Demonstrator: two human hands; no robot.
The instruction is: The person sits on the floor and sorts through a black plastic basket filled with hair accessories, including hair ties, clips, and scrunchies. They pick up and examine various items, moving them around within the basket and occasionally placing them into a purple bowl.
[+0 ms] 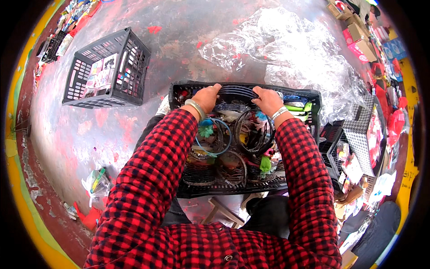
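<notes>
In front of me a black plastic crate (317, 101) is filled with headbands in several groups. Over its far side, a stack of dark blue headbands (237, 91) spans the gap between my hands. My left hand (207, 98) is closed on the stack's left end, and my right hand (268, 101) grips the right end. Nearer to me lie a light blue headband (230, 140), a bundle of black headbands (270, 138) and rows of dark toothed bands (200, 175). Bright green bands (295, 108) rest by the right wall. My fingers hide parts of the stack's ends.
A grey perforated crate (130, 67) with printed packets stands at left on the stained floor. Crumpled clear plastic sheeting (295, 45) spreads beyond my crate. Boxes, bags and a grey woven-pattern container (360, 139) crowd the right. A clear bag (96, 184) lies near my left arm.
</notes>
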